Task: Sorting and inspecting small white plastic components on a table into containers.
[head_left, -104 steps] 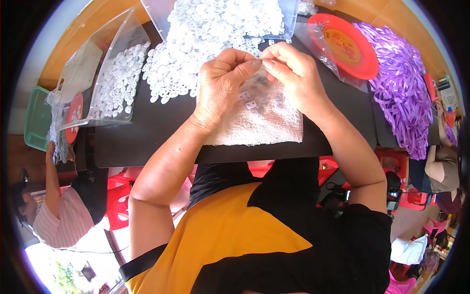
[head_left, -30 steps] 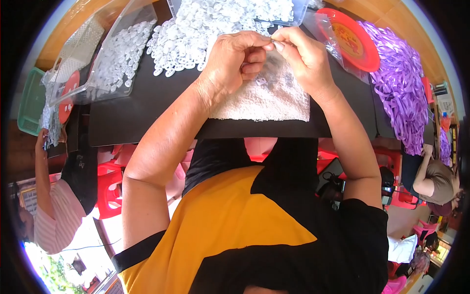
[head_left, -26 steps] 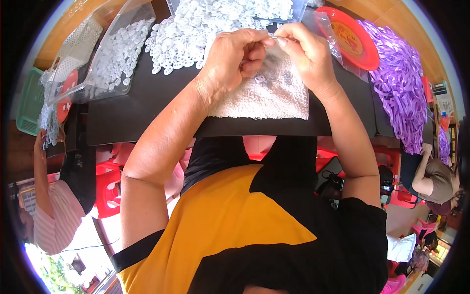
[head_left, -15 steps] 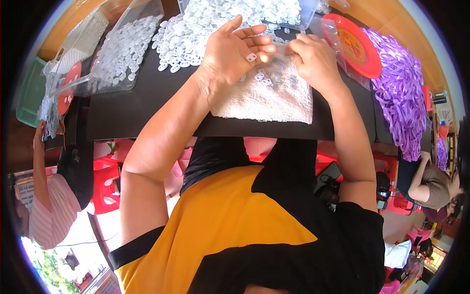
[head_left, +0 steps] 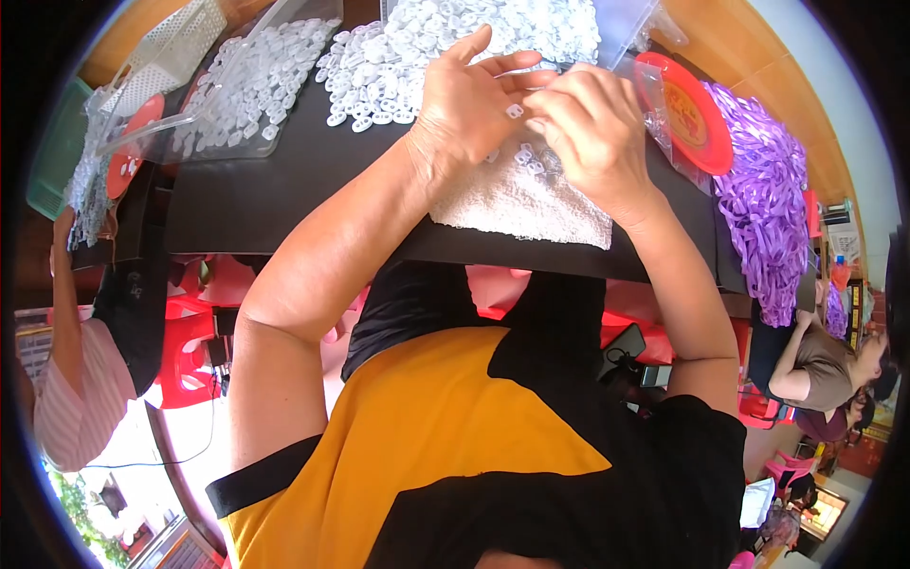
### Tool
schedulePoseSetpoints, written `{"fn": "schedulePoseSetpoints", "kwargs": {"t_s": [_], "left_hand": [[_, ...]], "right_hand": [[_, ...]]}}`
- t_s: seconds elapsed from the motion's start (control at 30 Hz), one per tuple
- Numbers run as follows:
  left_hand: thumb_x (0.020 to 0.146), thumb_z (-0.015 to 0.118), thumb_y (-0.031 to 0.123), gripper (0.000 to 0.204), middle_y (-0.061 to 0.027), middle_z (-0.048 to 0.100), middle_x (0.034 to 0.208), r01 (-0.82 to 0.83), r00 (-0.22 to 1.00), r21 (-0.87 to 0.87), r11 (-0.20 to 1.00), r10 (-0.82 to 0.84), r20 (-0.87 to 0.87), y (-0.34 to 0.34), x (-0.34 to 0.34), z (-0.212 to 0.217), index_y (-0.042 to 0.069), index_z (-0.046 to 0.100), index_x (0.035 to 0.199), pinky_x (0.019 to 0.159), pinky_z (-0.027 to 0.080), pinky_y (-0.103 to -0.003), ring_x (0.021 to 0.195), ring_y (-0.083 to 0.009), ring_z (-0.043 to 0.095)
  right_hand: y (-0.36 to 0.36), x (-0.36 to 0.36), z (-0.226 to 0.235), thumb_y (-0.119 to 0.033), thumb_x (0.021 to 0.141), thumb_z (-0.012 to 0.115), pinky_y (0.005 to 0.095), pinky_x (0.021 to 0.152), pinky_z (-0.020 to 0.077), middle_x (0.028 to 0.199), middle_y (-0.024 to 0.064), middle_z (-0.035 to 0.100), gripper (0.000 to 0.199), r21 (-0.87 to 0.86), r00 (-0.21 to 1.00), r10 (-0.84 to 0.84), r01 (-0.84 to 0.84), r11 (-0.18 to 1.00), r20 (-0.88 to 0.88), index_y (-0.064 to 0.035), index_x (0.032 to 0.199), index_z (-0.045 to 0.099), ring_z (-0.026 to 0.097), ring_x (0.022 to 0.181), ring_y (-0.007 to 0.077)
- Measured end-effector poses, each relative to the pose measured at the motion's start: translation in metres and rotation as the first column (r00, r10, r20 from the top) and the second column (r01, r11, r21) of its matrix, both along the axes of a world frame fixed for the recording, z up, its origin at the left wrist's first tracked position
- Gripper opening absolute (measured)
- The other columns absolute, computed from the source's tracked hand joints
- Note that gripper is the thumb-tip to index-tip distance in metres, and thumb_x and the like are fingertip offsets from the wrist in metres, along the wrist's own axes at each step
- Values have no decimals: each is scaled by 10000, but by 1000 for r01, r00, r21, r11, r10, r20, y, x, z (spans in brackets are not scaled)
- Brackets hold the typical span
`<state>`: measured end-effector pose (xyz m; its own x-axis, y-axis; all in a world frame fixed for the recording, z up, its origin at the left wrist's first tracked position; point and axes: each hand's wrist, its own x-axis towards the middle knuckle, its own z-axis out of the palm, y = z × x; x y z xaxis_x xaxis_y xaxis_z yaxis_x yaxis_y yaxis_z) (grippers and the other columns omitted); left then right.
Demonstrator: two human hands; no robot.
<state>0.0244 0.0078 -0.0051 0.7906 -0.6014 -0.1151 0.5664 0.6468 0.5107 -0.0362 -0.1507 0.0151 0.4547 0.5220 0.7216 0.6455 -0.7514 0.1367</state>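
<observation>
Two hands at work, both over the one white towel that lies at the near edge of the black table.

Left hand: fingers spread apart and straightened, palm down over the towel's far end. Right hand: fingers curled together, tips meeting the left hand's fingers around one small white plastic ring, pinched between the two hands. A few more such rings, about four or five, lie loose on the towel just below the hands; exact count cannot be told.

Farther out, at the far edge of the table: one large heap of white rings, too many to count, partly inside a clear plastic bag. Toward the far left corner: one clear bag of translucent pieces, lying flat, uncountable. One red plate toward the far right, under clear plastic film. One pile of purple ribbons along the right edge.

Against half a second ago: left fingers were already fanned open; the hands now sit closer together, the right fingertips pressed to the left. Against 1 s ago: left hand was a closed fist, now opened. Towel unmoved on the table.
</observation>
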Motion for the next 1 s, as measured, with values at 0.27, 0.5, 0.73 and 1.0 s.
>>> {"fn": "schedulePoseSetpoints", "kwargs": {"t_s": [0.27,0.5,0.73,1.0], "left_hand": [[982,382,492,646,-230,553,1181,78,997,-126,989,-78,0,-5,-5,3,-73,445,1289,926,422,-398,1032,-296,531],[947,575,196,265,-107,642,867,-192,909,370,909,23,416,-4,-12,4,-58,634,992,633,484,-294,711,-190,626],[915,644,145,175,-68,639,779,-223,859,428,876,-31,510,-9,-12,2,-28,662,938,582,466,-255,648,-141,603],[926,635,160,170,-60,633,775,-177,871,468,866,-83,483,-14,-17,1,-8,647,946,568,448,-242,642,-128,577]], "right_hand": [[-2,14,-4,-104,778,665,380,779,395,867,19,577,68,4,998,-12,12,1000,-66,-114,841,642,564,951,233],[-27,14,-1,-96,849,644,283,679,459,780,79,627,110,513,873,140,139,847,-467,6,877,617,606,717,172],[-27,9,-3,-138,881,636,224,731,416,800,3,619,150,694,668,376,298,656,-643,11,874,646,537,791,60],[-32,2,-14,-126,874,663,219,664,410,759,-20,606,143,761,655,460,287,581,-599,7,824,647,523,720,49]]}}
